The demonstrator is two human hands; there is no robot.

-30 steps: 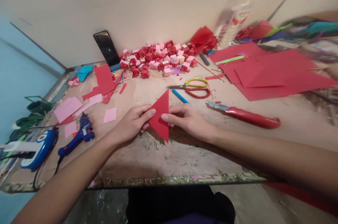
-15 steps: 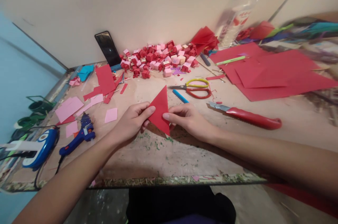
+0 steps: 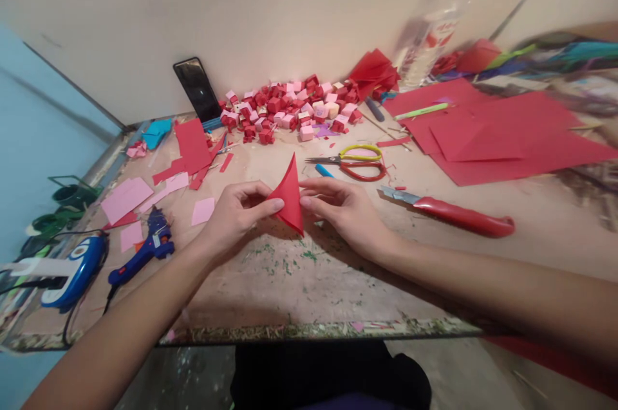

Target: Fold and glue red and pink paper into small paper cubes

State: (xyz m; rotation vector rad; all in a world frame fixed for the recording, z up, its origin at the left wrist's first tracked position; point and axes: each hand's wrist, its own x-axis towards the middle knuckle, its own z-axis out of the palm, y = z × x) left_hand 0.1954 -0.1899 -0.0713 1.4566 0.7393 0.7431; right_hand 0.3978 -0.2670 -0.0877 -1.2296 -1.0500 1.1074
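Observation:
Pinched at its left side between the thumb and fingers of my left hand (image 3: 244, 207) is a red paper triangle (image 3: 290, 199). It is held above the table, its surface bowed and its points up and down. My right hand (image 3: 342, 210) is at the triangle's right edge, with thumb and index finger apart and their tips against or very close to the paper. Scissors (image 3: 352, 162) with yellow and red handles lie just beyond my right hand, beside a blue stick (image 3: 323, 170) partly hidden by my fingers.
A red-handled knife (image 3: 454, 212) lies to the right, near large red paper sheets (image 3: 492, 139). Behind are a heap of small pink and red paper pieces (image 3: 284, 111), a leaning phone (image 3: 197, 89) and a bottle (image 3: 434, 33). Leftward are a blue glue gun (image 3: 147, 249) and pink paper (image 3: 128, 196).
The red paper has turned and bowed, looking narrower, and has shifted slightly left. My right thumb has slipped off its front face to the edge, and the right fingers have spread.

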